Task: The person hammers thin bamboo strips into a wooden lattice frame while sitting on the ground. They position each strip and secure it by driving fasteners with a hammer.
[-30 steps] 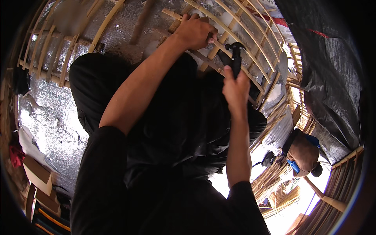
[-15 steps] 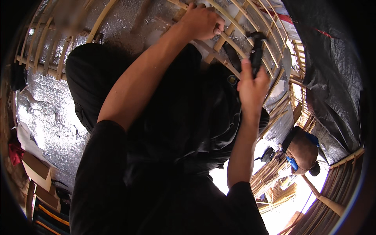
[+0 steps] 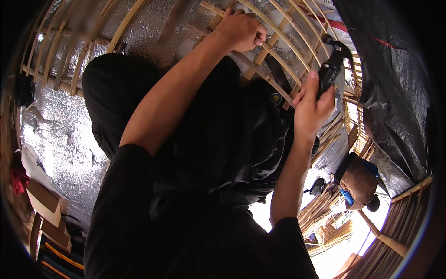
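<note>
My right hand (image 3: 314,104) is closed around the handle of a black claw hammer (image 3: 331,69). The hammer's head points up and to the right, raised away from my left hand. At the top middle, my left hand (image 3: 242,31) is closed over a thin bamboo slat (image 3: 284,64) of the lattice, thumb and fingertips bent down against it. Whether a nail is pinched there is too small to see. More split bamboo slats (image 3: 291,25) run side by side under and beyond that hand, across a crosspiece (image 3: 260,56).
Shiny silver foil sheeting (image 3: 65,144) lies on the left, with cardboard boxes (image 3: 44,204) beneath it. A dark tarp (image 3: 395,88) hangs at the right. Below it, another person (image 3: 358,181) bends near bundled sticks (image 3: 325,209). My legs in black trousers fill the middle.
My right hand has moved right and a little lower, and the hammer has tilted rightward, away from the slats. My left hand stays in nearly the same place.
</note>
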